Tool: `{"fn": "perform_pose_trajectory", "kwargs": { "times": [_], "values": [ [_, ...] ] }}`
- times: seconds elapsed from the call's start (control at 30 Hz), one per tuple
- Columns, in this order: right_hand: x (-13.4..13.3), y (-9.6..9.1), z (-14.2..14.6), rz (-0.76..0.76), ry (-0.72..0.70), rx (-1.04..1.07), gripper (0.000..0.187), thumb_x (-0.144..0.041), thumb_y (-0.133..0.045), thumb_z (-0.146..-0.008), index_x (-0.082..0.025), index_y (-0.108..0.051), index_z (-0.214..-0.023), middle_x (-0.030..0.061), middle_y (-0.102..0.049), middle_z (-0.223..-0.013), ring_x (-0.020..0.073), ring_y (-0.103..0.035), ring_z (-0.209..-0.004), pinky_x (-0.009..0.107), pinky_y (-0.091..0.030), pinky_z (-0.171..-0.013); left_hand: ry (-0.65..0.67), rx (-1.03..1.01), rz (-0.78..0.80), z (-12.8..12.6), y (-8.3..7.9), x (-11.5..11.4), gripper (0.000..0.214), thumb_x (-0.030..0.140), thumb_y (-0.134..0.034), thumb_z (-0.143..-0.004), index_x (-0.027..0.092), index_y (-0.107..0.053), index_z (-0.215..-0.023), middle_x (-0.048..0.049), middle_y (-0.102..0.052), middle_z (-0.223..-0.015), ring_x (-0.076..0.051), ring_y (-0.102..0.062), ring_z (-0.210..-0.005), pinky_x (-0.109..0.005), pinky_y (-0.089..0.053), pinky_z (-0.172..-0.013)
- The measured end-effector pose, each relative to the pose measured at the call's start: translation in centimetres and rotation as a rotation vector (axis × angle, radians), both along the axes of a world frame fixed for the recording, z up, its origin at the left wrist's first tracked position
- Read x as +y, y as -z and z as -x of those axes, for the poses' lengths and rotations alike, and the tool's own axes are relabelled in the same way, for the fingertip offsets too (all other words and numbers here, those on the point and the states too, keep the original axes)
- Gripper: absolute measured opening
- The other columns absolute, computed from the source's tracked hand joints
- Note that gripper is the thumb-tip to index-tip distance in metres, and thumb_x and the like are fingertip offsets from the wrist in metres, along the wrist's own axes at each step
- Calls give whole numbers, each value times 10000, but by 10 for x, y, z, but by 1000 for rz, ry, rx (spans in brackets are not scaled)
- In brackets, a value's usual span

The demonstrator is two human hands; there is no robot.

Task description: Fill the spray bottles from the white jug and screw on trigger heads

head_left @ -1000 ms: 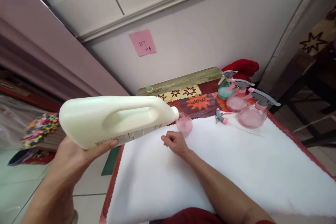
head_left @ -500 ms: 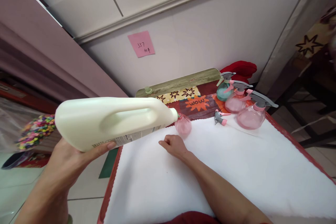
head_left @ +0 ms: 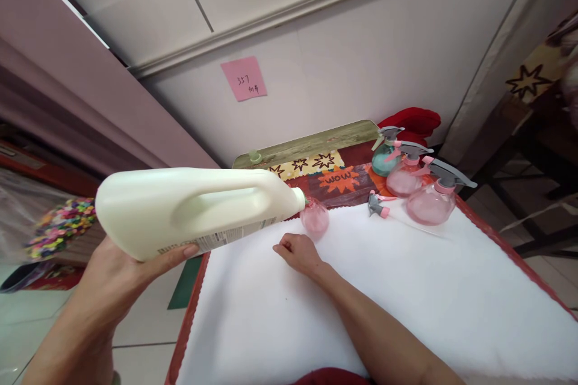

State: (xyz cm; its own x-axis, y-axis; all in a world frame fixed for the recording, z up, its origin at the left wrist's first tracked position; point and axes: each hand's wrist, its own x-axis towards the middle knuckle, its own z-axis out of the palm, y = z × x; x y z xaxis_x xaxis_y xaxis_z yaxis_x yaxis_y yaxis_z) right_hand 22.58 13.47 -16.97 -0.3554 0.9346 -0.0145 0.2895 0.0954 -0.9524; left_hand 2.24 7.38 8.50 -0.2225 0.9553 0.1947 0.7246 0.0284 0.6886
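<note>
My left hand grips a large pale detergent jug from below, its thumb along the label. The jug lies tipped nearly level, with its mouth at the neck of a small, round pink spray bottle. That bottle has no spray head on it and leans slightly towards the jug. Any liquid passing between them cannot be made out. My right hand rests in a loose fist on the white cloth just in front of the bottle, apart from it, with nothing visible in the fingers. A loose grey-and-pink spray head with a clear tube lies to the right.
At the table's right back stand a teal spray bottle and two pink spray bottles with heads on. A pale green cap sits at the back left. White fluffy cloth covers the front. A pink note is on the wall behind.
</note>
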Motion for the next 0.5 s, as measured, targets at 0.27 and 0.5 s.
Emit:
{"fn": "perform_pose_trajectory", "kwargs": {
  "times": [0.27, 0.5],
  "values": [
    [1, 3, 1, -4, -3, 1, 225, -313, -674, -868, -221, -617, -671, -34, -627, -610, 132, -529, -583, 246, -345, -579, 9, 1, -3, -2, 2, 2, 800, 428, -937, -520, 247, -662, -1250, -78, -740, -1230, -317, -688, -1115, -349, -606, -900],
    [0, 4, 1, -6, -6, 5, 236, -321, -667, -869, -220, -600, -666, -33, -616, -609, 131, -511, -581, 244, -336, -574, 2, 14, -2, 5, 2, 0, 769, 425, -940, -516, 242, -683, -1218, -89, -742, -1225, -344, -681, -1140, -400, -583, -954]
  ]
}}
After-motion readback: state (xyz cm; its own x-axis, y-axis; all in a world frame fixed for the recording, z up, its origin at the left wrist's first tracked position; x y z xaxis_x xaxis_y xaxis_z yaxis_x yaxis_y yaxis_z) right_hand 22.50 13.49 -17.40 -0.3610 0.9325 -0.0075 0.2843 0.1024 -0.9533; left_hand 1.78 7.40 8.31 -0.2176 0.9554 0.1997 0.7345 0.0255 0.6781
